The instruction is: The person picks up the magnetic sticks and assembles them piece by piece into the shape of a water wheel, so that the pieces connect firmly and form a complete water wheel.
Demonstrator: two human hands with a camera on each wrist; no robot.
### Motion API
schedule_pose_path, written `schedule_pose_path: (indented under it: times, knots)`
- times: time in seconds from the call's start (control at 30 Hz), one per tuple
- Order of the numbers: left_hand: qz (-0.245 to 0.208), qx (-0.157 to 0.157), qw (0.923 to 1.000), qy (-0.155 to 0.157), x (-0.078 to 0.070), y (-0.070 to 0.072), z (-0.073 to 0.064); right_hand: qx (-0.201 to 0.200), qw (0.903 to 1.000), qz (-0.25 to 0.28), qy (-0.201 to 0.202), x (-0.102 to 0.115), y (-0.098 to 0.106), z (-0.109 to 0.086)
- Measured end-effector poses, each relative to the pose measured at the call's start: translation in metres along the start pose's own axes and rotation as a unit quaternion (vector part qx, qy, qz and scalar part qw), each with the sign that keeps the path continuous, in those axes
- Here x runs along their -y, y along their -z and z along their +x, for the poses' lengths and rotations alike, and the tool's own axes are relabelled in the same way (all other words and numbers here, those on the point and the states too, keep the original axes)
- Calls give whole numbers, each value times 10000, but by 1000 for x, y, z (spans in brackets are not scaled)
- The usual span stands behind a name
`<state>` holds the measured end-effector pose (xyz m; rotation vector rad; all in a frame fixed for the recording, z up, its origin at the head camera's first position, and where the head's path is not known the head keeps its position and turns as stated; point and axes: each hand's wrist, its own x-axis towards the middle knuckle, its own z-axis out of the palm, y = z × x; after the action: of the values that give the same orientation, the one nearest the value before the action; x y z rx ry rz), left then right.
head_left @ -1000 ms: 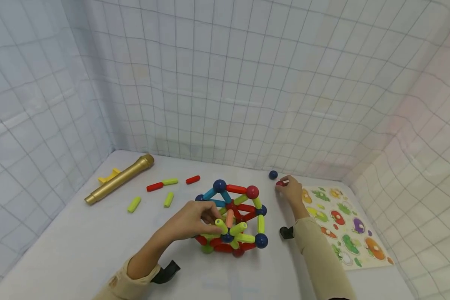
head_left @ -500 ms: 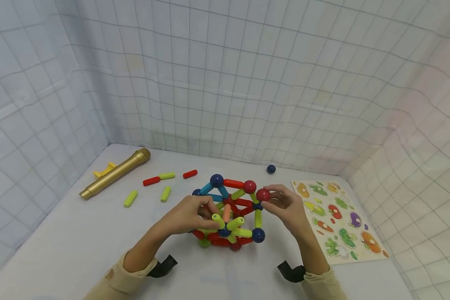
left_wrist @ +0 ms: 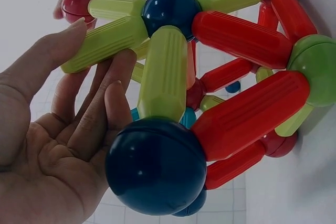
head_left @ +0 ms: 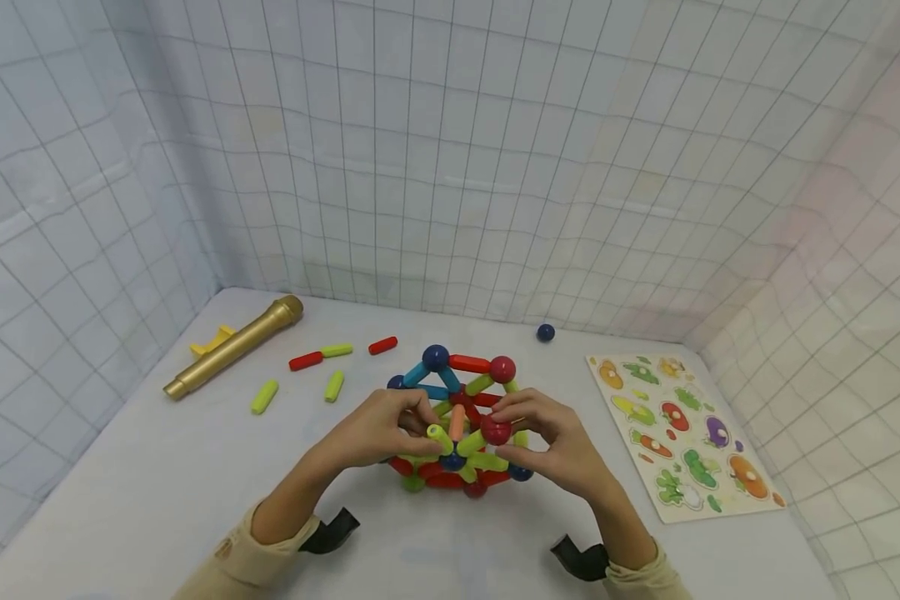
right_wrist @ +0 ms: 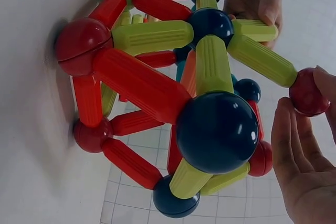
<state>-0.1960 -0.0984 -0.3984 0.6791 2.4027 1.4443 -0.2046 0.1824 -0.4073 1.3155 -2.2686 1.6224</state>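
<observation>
A structure of coloured rods and balls stands on the table, its near blue ball joining several yellow-green rods. My left hand pinches one yellow-green rod that sticks out from that ball. Between thumb and fingers, my right hand holds a red ball, which sits at the free end of another yellow-green rod. A green ball and red rods form the structure's base. In the head view both hands cover parts of its sides.
Left of the structure lie loose yellow-green rods and red rods. A gold toy microphone and a yellow piece lie farther left. A blue ball rests at the back. A vegetable puzzle board lies at right.
My right hand picked the red ball up from the back right and carried it toward me and left to the rod's end. My left hand keeps its pinch on the rod.
</observation>
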Motion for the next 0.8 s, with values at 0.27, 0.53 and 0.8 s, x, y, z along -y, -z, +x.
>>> schedule_pose_path:
  times: [0.27, 0.53, 0.8]
  knots:
    - [33, -2, 10000, -34, -2, 2, 1, 275, 9990, -201, 280, -4, 11, 6]
    - [-78, 18, 10000, -54, 4, 0, 1, -199, 9795, -1085, -1687, -52, 72, 49]
    - [-184, 45, 9998, -98, 3, -6, 1, -237, 8770, -3426, -3360, -163, 96, 91]
